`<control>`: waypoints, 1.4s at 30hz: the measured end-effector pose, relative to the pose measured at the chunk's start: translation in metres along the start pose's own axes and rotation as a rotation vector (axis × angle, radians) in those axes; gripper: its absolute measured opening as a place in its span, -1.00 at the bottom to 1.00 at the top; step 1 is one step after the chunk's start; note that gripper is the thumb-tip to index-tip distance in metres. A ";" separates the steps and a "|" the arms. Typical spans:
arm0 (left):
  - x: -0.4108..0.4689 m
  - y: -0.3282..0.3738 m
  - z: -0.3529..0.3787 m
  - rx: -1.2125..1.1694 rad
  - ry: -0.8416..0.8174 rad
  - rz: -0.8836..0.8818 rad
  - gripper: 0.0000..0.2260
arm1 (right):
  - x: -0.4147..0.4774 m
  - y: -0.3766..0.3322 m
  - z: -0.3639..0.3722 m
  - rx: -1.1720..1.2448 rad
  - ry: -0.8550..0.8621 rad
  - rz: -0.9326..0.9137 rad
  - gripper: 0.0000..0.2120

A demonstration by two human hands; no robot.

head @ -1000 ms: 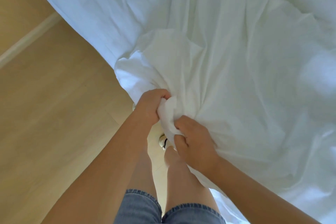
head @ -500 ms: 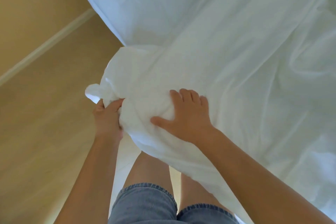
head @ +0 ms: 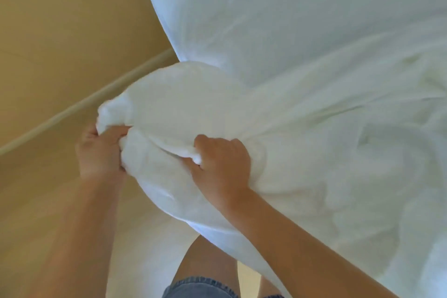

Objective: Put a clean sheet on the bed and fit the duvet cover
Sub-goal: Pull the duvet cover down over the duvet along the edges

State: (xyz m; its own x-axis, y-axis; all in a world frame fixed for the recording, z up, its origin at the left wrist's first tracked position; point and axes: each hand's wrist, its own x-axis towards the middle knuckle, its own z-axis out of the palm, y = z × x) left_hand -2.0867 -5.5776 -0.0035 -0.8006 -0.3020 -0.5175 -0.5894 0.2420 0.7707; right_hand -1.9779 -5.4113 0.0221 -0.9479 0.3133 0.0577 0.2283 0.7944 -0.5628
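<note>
Puffy duvet corner (head: 174,104), centre-left just off the bed (head: 290,19): my left hand (head: 101,152) clenches its tip, right hand (head: 222,164) grips a fold; soft, light, probably slippy, so I'd hold cover and filling together at the corner.

Both hands (head: 101,150) (head: 221,164) around bunched duvet corner (head: 174,104)

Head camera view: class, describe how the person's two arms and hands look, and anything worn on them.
The left hand and right hand are bare: no gloves, and no ring, watch or bracelet shows, though the picture is slightly blurred. The forearms are bare too, no sleeve in view. The only clothing visible: blue denim shorts with a frayed hem.
</note>
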 end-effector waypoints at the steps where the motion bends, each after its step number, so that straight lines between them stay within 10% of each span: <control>1: 0.005 -0.017 0.003 0.019 0.018 -0.061 -0.85 | -0.004 0.005 0.019 -0.040 -0.076 0.012 -0.61; 10: 0.046 -0.127 0.048 0.557 -0.111 -0.101 -0.68 | -0.010 0.086 0.069 -0.237 -0.353 0.007 -0.88; 15: 0.034 -0.137 0.048 -0.008 -0.104 -0.551 -0.87 | -0.005 0.092 0.065 -0.414 -0.692 0.046 -0.70; 19: 0.018 -0.130 0.071 -0.185 -0.426 -0.711 -0.65 | -0.005 0.090 0.067 -0.305 -0.849 0.077 -0.77; 22: 0.013 -0.123 0.081 -0.157 -0.516 -0.735 -0.69 | 0.004 0.097 0.059 -0.283 -0.718 0.084 -0.79; 25: 0.018 -0.123 0.083 0.042 -0.239 -0.703 -0.81 | 0.003 0.108 0.048 -0.352 -0.488 -0.009 -0.61; 31: 0.006 -0.129 0.078 -0.350 -0.523 -0.762 -0.66 | -0.039 0.151 0.025 -0.671 -0.919 0.196 0.13; 37: -0.062 -0.134 0.114 -0.021 -0.839 -0.896 -0.59 | -0.040 0.167 0.020 -0.461 -0.785 0.263 -0.17; 42: -0.067 -0.130 0.127 -0.041 -0.422 -0.811 -0.76 | -0.051 0.157 0.003 -0.492 -0.492 0.191 -0.24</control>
State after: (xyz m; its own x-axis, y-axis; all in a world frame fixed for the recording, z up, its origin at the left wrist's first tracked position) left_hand -1.9696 -5.4717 -0.1161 -0.1200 -0.0008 -0.9928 -0.9905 0.0675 0.1196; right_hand -1.8948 -5.3040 -0.0715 -0.8455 0.2912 -0.4475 0.3635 0.9279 -0.0830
